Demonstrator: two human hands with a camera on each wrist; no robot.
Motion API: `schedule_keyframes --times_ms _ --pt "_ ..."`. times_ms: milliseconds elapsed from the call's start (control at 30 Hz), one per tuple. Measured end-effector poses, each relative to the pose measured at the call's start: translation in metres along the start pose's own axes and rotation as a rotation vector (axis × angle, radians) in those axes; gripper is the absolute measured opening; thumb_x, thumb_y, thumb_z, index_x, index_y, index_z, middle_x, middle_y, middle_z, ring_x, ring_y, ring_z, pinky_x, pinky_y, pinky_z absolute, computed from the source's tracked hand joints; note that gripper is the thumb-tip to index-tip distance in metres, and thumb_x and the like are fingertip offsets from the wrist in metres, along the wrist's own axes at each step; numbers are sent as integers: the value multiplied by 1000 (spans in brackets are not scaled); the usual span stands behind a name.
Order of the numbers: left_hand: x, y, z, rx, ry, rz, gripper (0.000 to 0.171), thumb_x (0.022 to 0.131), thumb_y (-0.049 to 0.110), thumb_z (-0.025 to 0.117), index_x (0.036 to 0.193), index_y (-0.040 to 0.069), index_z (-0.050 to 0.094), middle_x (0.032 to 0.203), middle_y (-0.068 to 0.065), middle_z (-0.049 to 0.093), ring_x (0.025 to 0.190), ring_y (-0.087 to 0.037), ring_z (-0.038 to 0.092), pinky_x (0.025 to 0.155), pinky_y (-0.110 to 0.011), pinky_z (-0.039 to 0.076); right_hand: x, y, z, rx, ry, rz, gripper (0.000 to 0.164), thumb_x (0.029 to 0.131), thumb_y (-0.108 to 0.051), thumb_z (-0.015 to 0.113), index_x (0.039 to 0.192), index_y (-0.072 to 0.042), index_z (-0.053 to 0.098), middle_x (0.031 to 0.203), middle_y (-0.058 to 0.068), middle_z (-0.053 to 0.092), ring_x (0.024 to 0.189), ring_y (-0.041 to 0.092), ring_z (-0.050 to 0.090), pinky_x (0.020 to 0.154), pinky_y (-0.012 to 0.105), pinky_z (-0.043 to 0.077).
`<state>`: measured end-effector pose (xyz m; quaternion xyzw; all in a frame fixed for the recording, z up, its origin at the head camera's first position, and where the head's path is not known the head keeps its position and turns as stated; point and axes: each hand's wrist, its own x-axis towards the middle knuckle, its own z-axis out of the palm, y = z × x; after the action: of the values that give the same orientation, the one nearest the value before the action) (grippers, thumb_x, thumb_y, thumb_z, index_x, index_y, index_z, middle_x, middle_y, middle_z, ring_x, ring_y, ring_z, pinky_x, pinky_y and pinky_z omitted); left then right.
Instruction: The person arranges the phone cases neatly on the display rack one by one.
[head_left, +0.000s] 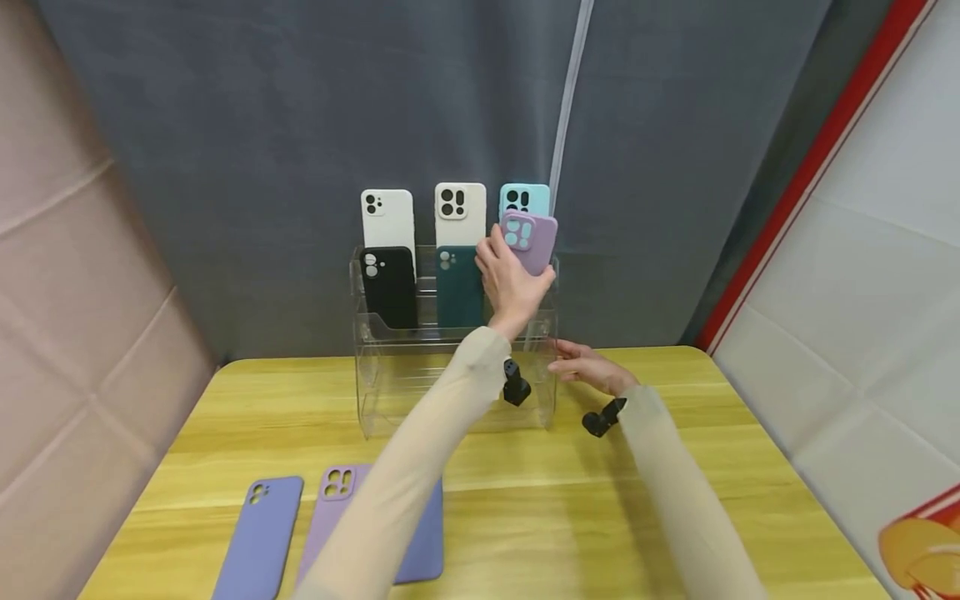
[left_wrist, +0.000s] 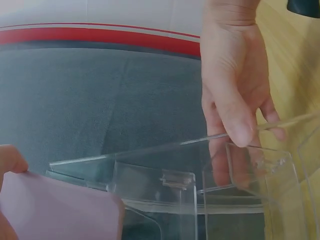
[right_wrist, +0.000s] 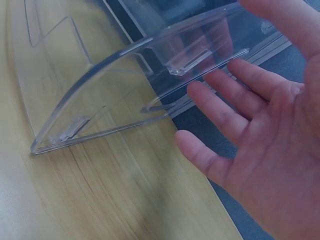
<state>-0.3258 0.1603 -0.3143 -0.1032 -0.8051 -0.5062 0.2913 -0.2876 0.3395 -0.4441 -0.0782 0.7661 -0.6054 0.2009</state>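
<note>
Pinching a lilac phone case (head_left: pixel 542 244) by its edges between the thumb and fingers of the left hand (head_left: pixel 513 283), holding it tilted at the top of a clear rack (head_left: pixel 420 335). Hiding the case's lower end behind the left hand, leaving its seating in the rack impossible to tell. Holding the right hand (head_left: pixel 588 367) lower and farther right, with fingers extended and parted, at the rack's side wall, leaving any contact there hard to tell. Wearing a black device (head_left: pixel 515 383) at the left wrist and another black device (head_left: pixel 600 419) at the right.

Showing a turquoise case (head_left: pixel 537 198) just behind the gripped one. Showing a dark green case (head_left: pixel 459 287) just left of the left hand, below a cream case (head_left: pixel 471 229), and, farther left, a black case (head_left: pixel 392 292) before a white case (head_left: pixel 390 221).

Stretching the left sleeve (head_left: pixel 420 450) over the desk (head_left: pixel 510 517), nearer than the hands, partly covering a second lilac case (head_left: pixel 322 517) and a blue piece (head_left: pixel 425 546); showing a violet-blue case (head_left: pixel 258 542) lying left of these. Facing a grey curtain (head_left: pixel 300 150) beyond the hands.
</note>
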Motion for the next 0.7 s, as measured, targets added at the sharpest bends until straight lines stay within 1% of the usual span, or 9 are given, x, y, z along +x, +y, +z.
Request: schedule_keyframes --times_ms 167,267,333,400,533,700 --pt "2 11 2 42 24 -4 93 69 34 80 142 7 28 128 -13 35 114 -26 37 87 -39 47 -2 -1 1 16 -15 -15 76 96 -18 52 150 -2 1 155 20 -1 139 41 12 109 58 19" --pt "2 14 6 59 25 -27 94 69 35 80 142 8 28 127 -13 36 114 -25 37 87 -38 47 -1 -1 1 24 -15 -18 74 96 -17 52 151 -4 4 155 19 2 139 40 11 109 59 19" --pt "-1 14 9 70 18 -46 94 68 36 81 141 9 28 126 -12 37 114 -25 38 85 -37 47 -1 -1 1 27 -7 -18 73 96 -17 52 151 -4 5 156 18 4 139 39 12 109 58 19" --pt "-3 13 12 101 8 -61 95 68 36 81 142 10 27 126 -12 36 113 -25 39 82 -37 49 0 -1 2 36 6 -11 74 96 -16 53 151 -4 6 156 17 5 139 38 14 109 57 20" --pt "-7 10 15 159 -2 -83 100 67 38 81 144 12 24 127 -11 36 113 -25 39 76 -38 51 0 0 4 44 16 -11 75 95 -14 53 150 -1 3 155 19 4 138 40 16 109 56 21" --pt "-8 6 17 185 4 -126 102 67 39 81 145 11 22 130 -13 35 114 -26 39 78 -43 51 -1 1 5 48 30 -8 74 95 -13 52 150 0 3 155 20 4 138 41 16 109 56 20"
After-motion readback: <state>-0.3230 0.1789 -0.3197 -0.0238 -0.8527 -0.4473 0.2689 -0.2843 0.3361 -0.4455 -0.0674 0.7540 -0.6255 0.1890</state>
